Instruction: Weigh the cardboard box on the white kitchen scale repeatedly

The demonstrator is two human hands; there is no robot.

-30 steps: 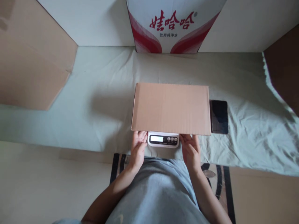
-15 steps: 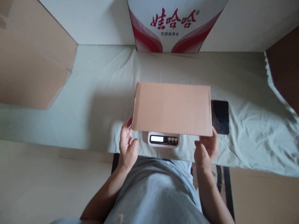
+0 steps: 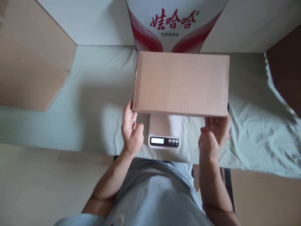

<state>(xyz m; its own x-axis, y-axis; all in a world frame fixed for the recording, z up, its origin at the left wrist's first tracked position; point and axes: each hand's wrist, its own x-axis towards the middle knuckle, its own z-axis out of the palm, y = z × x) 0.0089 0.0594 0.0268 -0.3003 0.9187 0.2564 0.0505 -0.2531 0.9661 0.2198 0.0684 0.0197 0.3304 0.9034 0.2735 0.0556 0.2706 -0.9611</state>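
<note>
A plain brown cardboard box [image 3: 181, 83] is held in the air above a small white digital scale [image 3: 165, 133]. My left hand [image 3: 131, 129] grips the box's near left corner from below. Under the near right corner my right hand [image 3: 214, 135] supports it with the palm up. The scale's platform and lit display show below the box's near edge. The scale sits on a pale green cloth [image 3: 94, 103] that covers the surface.
A white and red printed carton [image 3: 176, 23] stands against the back wall. Flat cardboard sheets lean at the left [image 3: 30, 62] and right [image 3: 285, 72]. A striped mat [image 3: 225, 182] lies on the floor by my legs. The black phone is hidden behind the box.
Both hands slid from beside the scale to the box's near corners. They lifted the box off the scale, up and away from me, which uncovered the platform and hid the phone.
</note>
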